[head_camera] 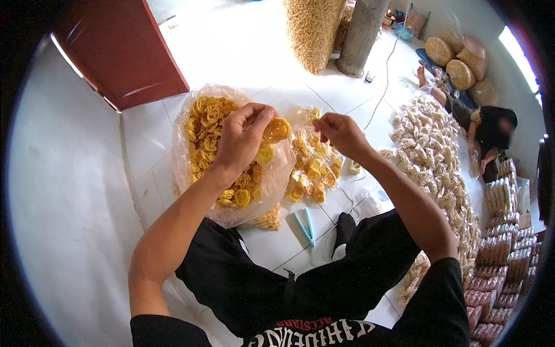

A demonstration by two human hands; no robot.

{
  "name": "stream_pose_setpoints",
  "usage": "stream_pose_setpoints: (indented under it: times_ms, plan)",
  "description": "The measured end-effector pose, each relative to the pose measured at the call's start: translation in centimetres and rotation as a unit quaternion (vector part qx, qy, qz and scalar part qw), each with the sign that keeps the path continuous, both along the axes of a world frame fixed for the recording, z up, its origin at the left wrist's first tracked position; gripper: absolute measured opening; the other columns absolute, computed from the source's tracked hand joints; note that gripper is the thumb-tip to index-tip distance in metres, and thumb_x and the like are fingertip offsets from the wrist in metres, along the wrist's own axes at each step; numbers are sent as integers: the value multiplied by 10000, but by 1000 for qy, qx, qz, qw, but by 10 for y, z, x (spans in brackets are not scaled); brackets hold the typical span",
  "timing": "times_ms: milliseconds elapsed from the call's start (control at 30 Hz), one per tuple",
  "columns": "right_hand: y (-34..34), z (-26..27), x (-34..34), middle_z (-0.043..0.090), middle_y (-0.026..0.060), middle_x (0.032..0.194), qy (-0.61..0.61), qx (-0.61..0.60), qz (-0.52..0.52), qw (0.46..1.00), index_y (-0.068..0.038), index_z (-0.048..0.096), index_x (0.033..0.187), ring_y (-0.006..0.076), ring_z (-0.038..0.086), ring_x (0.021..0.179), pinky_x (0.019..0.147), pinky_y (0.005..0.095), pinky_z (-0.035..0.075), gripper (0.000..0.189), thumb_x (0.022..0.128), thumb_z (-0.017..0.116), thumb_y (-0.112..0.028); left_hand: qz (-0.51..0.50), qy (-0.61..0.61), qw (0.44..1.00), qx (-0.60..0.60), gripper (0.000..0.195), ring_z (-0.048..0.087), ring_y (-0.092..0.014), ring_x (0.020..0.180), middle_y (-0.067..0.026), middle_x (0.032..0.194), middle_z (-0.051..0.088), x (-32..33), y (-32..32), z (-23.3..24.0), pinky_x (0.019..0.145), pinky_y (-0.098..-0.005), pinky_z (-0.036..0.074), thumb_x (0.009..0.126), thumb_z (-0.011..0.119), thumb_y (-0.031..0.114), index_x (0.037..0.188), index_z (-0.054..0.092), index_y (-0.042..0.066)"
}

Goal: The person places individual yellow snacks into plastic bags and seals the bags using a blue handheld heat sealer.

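Note:
My left hand [245,136] pinches a round yellow cracker [277,130] with glossy highlights; whether clear plastic wraps it cannot be told. Another yellow cracker [265,153] shows just below. Under this hand a large clear plastic bag [273,191] gapes, full of yellow ring-shaped crackers [210,130]. To the right, my right hand [340,134] hovers above a pile of small clear packets of yellow crackers [316,167]. Its fingers are curled together at the tips, and anything thin between them is not visible. Between my legs, a light-blue plastic bag-sealing clip [308,227] lies spread on the tiles.
A power strip [354,167] with a white cable lies by the packets. Rightward are many pale packets [433,160], stacked packs [498,247] and a seated person [485,130]. Ahead stand a tall snack-filled sack [312,34] and pillar [362,39]. A brown door [125,52] is at left.

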State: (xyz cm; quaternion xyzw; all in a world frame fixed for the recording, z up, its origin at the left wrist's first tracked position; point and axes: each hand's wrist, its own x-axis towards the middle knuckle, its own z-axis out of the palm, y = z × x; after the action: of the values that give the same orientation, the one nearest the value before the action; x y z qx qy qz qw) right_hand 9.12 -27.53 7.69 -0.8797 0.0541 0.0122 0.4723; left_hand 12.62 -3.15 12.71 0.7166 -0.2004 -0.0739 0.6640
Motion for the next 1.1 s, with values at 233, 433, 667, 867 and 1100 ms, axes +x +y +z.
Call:
stream_pose_setpoints:
  times_ms: [233,433,667,867,1100]
  plan:
    - [-29,-152,-4,696,175,848,39,-309,148,939,-66,682,974,360,681,815,721,445,542,207,840,549,-151,-14,-36,999,-13,239,641,-89,842,-48,898,700,4,1,-3,773,-243,510,973,590,215,964,705,6]
    - [14,-259,-74,699,194,1035,231,-275,-22,933,-74,656,1106,379,680,972,808,487,551,358,894,560,-345,-21,-26,999,-28,239,641,-86,837,-52,907,704,-3,9,1,775,-239,510,965,608,216,973,699,-4]
    - [84,-327,-169,574,279,1251,400,-180,-48,898,11,374,1333,416,597,1153,925,505,503,896,821,601,-688,-19,-59,998,-9,232,642,-81,845,-47,910,706,-3,24,-1,775,-234,509,967,612,207,983,694,-9]
    - [93,-351,-189,574,236,1157,335,-225,-34,914,2,390,1226,414,630,1057,882,492,529,765,773,752,-498,-18,-34,999,-13,242,637,-80,826,-40,891,701,-4,26,1,761,-232,505,965,618,222,983,696,-6]
    - [90,-360,-196,561,285,1095,269,-161,-75,947,22,416,1158,479,610,1008,861,539,509,534,782,665,-263,4,-56,998,21,249,634,-79,828,-44,894,701,-4,33,1,766,-234,503,965,611,228,978,699,-5]
